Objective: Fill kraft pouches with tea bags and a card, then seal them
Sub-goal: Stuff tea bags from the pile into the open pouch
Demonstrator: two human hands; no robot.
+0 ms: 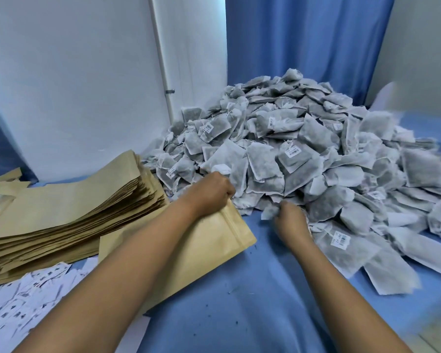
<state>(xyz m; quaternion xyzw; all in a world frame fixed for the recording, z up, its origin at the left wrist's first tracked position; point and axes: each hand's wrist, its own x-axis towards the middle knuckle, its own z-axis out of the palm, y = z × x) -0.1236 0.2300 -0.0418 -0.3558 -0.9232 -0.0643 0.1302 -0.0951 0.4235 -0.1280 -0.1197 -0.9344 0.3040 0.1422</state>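
Left hand (211,192) gripping pouch (209,240) edge, right hand (289,217) perhaps pinching

Setting: small hand-packing workroom. Evidence: bulk heap of tea bags (303,159) on a table (252,289) draped in blue cloth; thick stack of kraft pouches (69,212); loose printed cards (23,301); blue curtain (303,42) and plain white wall panels (74,72) behind.

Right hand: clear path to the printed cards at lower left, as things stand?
Probably not directly. The right hand is at the tea bag pile, while the printed cards lie far left, beyond the left forearm and the kraft pouch that the left hand grips.
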